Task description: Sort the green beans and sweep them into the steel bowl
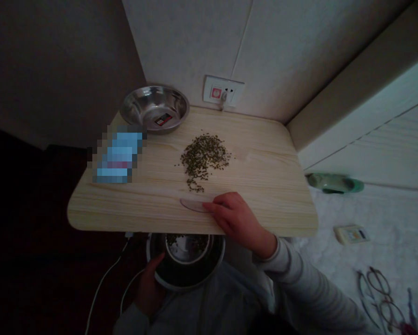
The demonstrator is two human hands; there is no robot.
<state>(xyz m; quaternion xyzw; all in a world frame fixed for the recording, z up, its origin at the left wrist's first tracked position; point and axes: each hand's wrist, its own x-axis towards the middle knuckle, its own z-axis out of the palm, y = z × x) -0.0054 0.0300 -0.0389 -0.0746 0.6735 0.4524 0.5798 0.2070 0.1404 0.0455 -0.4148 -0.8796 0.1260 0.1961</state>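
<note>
A heap of small green beans (203,158) lies on the light wooden table (264,177). My right hand (235,215) rests on the table near its front edge, fingers curled on a thin clear flat scraper (192,204) that points left, just below the beans. My left hand (149,284) grips the rim of a steel bowl (186,260) held under the table's front edge; some beans lie in it.
An empty steel bowl (155,108) stands at the table's back left, a blurred blue packet (118,156) in front of it. A wall socket (223,90) is behind. Glasses (381,295), a small box (351,234) and a green object (336,183) lie on the bed at right. White cables (104,279) hang below.
</note>
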